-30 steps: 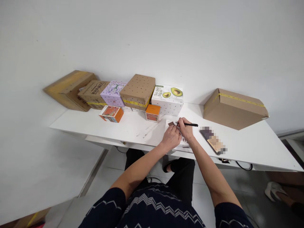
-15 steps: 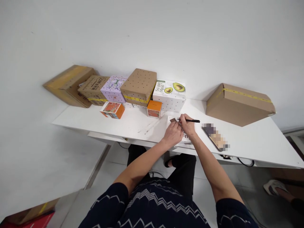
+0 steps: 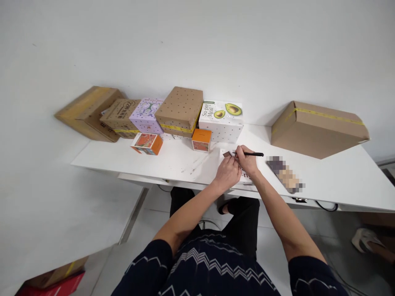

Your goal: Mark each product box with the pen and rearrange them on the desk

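Under both hands, near the desk's front edge, lies a white box (image 3: 246, 178) with dark lettering and a brown patch on its top. My right hand (image 3: 247, 161) is closed round a black pen (image 3: 255, 154), whose tip points left, close to the brown patch. Beside it, my left hand (image 3: 228, 172) presses on the box with bent fingers held together, almost touching the right fingers. My hands cover much of the box's top. What the pen's tip touches is too small to make out.
A phone (image 3: 285, 174) lies right of my hands on the white desk (image 3: 339, 176). Behind it stands a large cardboard box (image 3: 321, 133). Along the wall are an avocado-print box (image 3: 220, 127), a dotted brown box (image 3: 180, 109), a lilac box (image 3: 146, 117), and small orange boxes (image 3: 201, 135) in front.
The view has shifted slightly, so the desk and hands sit a little differently in the picture. Both hands keep nearly the same place on the box, with the pen still in my right hand.
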`<state>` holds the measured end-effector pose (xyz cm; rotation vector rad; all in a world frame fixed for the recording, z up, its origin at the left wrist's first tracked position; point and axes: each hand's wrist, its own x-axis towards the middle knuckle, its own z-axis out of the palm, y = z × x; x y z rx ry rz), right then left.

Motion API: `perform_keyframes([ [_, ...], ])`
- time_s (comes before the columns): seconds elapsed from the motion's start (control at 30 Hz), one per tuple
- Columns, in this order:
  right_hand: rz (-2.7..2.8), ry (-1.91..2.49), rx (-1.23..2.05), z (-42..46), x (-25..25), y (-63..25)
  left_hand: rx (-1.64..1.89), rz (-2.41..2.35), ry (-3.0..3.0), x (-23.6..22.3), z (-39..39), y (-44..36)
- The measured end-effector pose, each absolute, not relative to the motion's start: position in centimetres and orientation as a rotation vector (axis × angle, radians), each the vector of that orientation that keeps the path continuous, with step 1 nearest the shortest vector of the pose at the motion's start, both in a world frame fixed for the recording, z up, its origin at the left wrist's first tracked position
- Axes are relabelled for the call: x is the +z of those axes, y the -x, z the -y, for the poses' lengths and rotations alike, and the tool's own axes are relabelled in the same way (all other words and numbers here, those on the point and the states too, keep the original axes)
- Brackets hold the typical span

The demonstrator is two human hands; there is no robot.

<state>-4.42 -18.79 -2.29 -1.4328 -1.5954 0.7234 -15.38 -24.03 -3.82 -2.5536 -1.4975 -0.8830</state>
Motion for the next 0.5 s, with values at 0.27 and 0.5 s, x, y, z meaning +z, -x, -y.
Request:
perform_keyframes([
  [0.27, 1.368, 1.361, 0.816, 18.9, -2.1, 4.6, -0.908, 1.541, 2.539, -4.0, 24.1, 15.3],
  [0.5, 0.984, 1.361, 0.501, 18.9, -2.2, -0.5, -0.919, 1.515, 2.530, -4.3, 24.0, 15.4],
])
